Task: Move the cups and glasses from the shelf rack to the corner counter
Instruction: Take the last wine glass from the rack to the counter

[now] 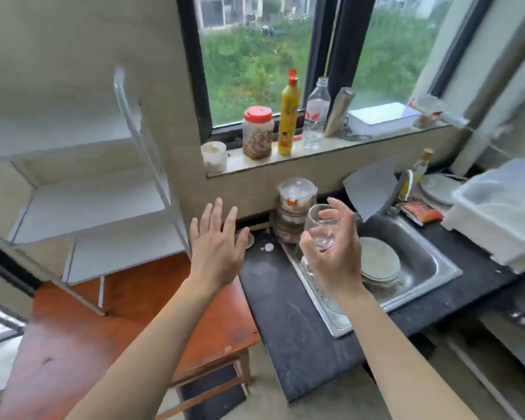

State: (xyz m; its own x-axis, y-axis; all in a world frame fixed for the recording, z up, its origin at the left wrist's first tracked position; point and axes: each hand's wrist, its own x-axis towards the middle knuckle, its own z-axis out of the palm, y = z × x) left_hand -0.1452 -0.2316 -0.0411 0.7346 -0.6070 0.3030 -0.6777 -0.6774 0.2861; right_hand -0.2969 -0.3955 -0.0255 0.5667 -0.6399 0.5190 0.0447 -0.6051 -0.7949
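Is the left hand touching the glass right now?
Apart. The head view shows the left hand open, with dark counter visible between it and the glass, which only the right hand grips.

Daylit window (255, 62) beside beige wall (73, 40), orange wooden table (103, 328) below.

A clear glass (320, 228) is noted. The shelf rack (88, 204) is finished white, the tabletop (279, 313) black with pale speckling. The bottle (288, 122) is coloured yellow, capped orange.
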